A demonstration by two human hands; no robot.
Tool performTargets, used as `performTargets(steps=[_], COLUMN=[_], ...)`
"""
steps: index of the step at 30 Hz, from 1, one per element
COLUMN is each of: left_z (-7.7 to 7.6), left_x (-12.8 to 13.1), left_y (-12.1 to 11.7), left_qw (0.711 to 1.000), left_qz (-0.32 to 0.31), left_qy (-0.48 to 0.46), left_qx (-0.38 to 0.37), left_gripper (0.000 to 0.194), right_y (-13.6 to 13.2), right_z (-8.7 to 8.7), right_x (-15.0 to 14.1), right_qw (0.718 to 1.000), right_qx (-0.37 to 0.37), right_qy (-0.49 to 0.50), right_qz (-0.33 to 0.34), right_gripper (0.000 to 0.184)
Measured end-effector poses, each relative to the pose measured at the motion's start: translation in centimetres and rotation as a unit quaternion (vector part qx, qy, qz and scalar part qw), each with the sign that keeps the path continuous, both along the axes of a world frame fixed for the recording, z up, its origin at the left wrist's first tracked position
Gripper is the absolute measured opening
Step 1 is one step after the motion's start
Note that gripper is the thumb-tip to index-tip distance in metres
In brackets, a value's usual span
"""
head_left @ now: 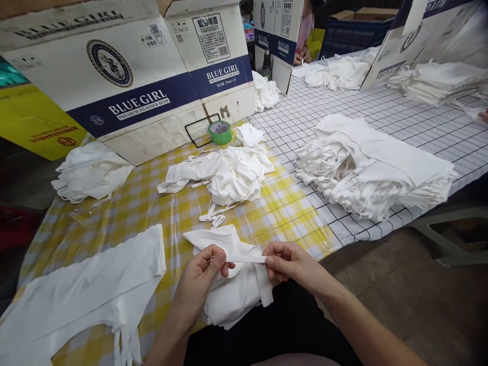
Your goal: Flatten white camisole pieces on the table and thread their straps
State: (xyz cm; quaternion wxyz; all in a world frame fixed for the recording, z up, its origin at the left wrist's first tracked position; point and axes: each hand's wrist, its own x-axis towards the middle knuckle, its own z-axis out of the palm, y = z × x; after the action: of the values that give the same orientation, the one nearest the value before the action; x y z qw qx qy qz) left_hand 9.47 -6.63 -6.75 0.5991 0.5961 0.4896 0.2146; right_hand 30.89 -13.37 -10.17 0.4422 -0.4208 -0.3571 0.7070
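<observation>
A narrow white fabric strap [246, 259] is stretched level between my two hands. My left hand [208, 267] pinches its left end, thumb against the fingers. At the other end my right hand [285, 262] closes on it in the same way. Below and behind the strap, a white cloth garment [238, 295] hangs over the table's front edge towards my lap; its folds hide how the strap joins it. To the left lies a flat white garment [87, 284] with thin straps. Farther back is a crumpled heap of white garments [232, 173].
A tall cardboard box [152, 76] stands at the back left, with a roll of green tape [220, 133] before it. A thick stack of white garments [373, 162] lies on the grid-patterned cloth at right. Another person's hand [303, 56] shows beyond a second box [278, 40].
</observation>
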Motion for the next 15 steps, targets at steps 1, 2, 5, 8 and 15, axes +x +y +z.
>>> performTargets(steps=[1,2,5,8,15], left_z=[0.1,0.2,0.4,0.4,0.3], left_x=[-0.1,-0.2,-0.4,-0.6,-0.1], left_y=[0.0,0.0,-0.1,0.0,-0.4], left_qw=[1.000,1.000,1.000,0.999,0.971], left_qz=[0.002,0.002,-0.004,-0.014,-0.078], left_qy=[0.001,0.002,0.009,0.024,0.127], left_qx=[0.005,0.009,0.016,0.026,0.189], left_gripper=[0.030,0.030,0.031,0.033,0.019], right_y=[0.0,0.0,0.0,0.0,0.1], right_z=[0.0,0.0,0.2,0.2,1.5], right_x=[0.1,0.1,0.1,0.0,-0.6], right_qw=[1.000,1.000,1.000,1.000,0.989], right_qx=[0.002,0.002,0.000,-0.005,0.040], right_qy=[-0.003,-0.005,-0.011,-0.015,-0.139], right_qz=[0.000,0.001,0.006,0.008,0.020], right_gripper=[0.025,0.025,0.024,0.022,0.017])
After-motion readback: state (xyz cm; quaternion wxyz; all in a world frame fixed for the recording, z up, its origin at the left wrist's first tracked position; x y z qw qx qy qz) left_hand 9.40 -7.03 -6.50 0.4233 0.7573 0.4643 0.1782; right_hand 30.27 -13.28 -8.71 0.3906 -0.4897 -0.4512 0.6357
